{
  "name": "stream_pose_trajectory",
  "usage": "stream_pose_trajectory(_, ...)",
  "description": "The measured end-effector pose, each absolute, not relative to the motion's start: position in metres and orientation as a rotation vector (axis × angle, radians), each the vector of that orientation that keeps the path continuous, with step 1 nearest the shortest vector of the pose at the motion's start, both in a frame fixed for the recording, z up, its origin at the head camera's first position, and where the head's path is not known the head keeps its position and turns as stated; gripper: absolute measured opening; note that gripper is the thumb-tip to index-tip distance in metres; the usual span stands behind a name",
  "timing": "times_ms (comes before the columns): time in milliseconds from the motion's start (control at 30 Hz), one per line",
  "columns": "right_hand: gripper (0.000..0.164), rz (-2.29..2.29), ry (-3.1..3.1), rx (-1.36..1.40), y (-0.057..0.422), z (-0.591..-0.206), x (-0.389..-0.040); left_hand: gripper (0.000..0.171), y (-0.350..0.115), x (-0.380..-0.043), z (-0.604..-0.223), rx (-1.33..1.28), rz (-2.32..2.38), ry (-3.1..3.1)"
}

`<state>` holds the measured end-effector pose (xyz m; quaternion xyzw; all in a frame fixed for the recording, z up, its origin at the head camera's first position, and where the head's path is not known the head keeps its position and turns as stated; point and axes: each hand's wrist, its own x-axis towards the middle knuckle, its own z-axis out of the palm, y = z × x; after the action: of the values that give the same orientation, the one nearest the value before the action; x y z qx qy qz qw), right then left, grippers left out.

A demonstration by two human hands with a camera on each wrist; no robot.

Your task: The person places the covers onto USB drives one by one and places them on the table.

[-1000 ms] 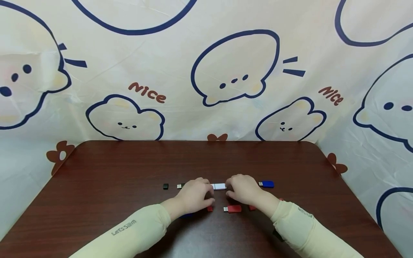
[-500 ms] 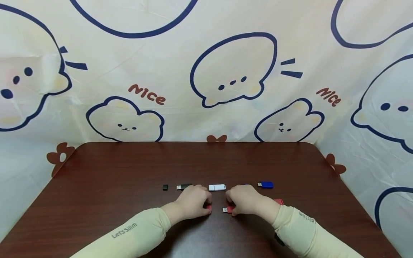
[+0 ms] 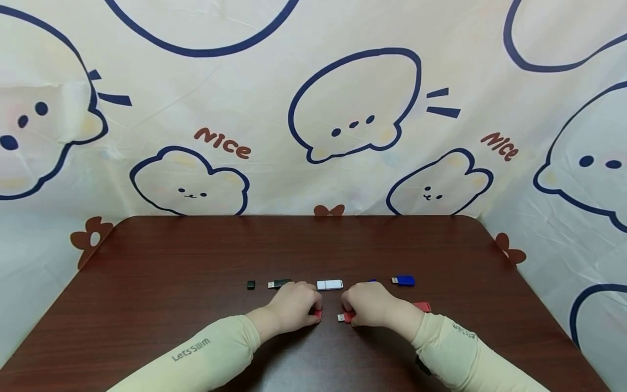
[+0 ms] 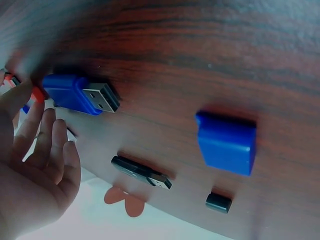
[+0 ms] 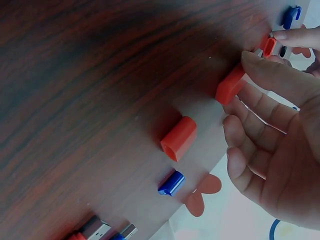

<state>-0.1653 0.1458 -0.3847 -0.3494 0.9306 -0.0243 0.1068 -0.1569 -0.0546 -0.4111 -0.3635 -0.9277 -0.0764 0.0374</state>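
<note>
My left hand (image 3: 295,306) pinches a small red cap (image 3: 318,314) between thumb and fingers, low over the table. Facing it, my right hand (image 3: 370,305) grips a red USB stick (image 5: 231,86) by its body. The stick's metal plug (image 3: 340,318) points left toward the cap, with a gap between them in the head view. Beyond both hands lies a white USB stick (image 3: 330,285). Next to the left hand, the left wrist view has a blue USB stick (image 4: 72,93) with its plug bare and a separate blue cap (image 4: 227,142).
A black USB stick (image 4: 140,171) and its black cap (image 3: 251,285) lie at the left. Toward the right are another red cap (image 5: 180,139), a smaller blue cap (image 5: 172,183), a blue USB stick (image 3: 404,281) and a red one (image 3: 423,307). A patterned cloth (image 3: 274,179) borders the table.
My right hand has come down from beside the white stick and taken hold of the red USB stick. My left hand has lowered slightly onto the red cap. The last half second shows almost no movement.
</note>
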Motion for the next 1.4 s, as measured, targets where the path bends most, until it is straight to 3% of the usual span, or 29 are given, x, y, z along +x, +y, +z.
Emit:
stream_pose_trajectory(267,0.029,-0.083,2.761,-1.056,0.1460,-0.3862,-0.1655,0.011,-0.0538,-0.1595,-0.4107,-1.130,-0.223,-2.820)
stream_pose_trajectory(767,0.020,-0.129,2.773,-1.055,0.1434,-0.3850,-0.1665,0.017,-0.0559,-0.1648,-0.4073,-1.188,-0.618,-2.835)
stream_pose_trajectory(1400,0.017,-0.176,2.765,-1.047,0.1428,-0.3837,-0.1663,0.011,-0.0552,-0.1668,-0.4110,-1.161,-0.691,-2.869)
